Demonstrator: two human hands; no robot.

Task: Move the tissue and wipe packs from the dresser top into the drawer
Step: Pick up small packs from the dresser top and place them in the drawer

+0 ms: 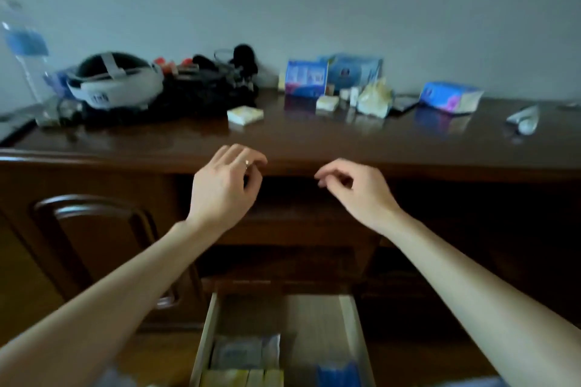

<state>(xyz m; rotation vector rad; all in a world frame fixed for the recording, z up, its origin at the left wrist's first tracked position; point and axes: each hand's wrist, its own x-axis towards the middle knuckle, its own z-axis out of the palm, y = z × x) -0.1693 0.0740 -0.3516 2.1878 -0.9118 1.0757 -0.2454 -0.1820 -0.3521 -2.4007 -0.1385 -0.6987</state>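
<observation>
Both hands, left (224,185) and right (355,188), hung empty with loosely curled fingers. Soft plastic packs (450,97) sat far right on the glossy wooden dresser (283,138); pale drawer (352,324) open below.

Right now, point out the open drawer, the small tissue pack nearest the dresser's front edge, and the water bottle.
open drawer (206,336): head view, left side wall.
small tissue pack (245,115): head view, top face.
water bottle (26,50): head view, blue label.

one head-worn wide-angle view, looking forward and down, close to the dresser top (298,135), open drawer (352,324) at bottom edge, wall behind.
</observation>
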